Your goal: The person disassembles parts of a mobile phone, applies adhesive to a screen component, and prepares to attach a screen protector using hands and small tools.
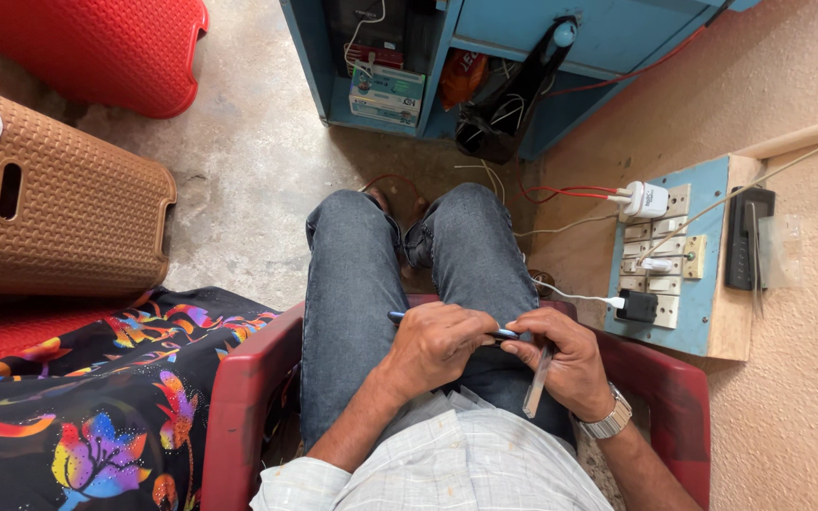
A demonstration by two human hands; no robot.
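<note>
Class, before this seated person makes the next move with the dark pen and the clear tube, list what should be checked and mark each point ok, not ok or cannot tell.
1. Left hand grips the dark pen: ok.
2. Right hand holds the clear tube: ok.
3. Pen lies level across the lap: ok.
4. Tube's upper end meets the pen: cannot tell, fingers hide it.
5. Both hands rest steady over the jeans: ok.
6. Charger cable from the switchboard stays off the hands: cannot tell; it runs close to the right hand.
</note>
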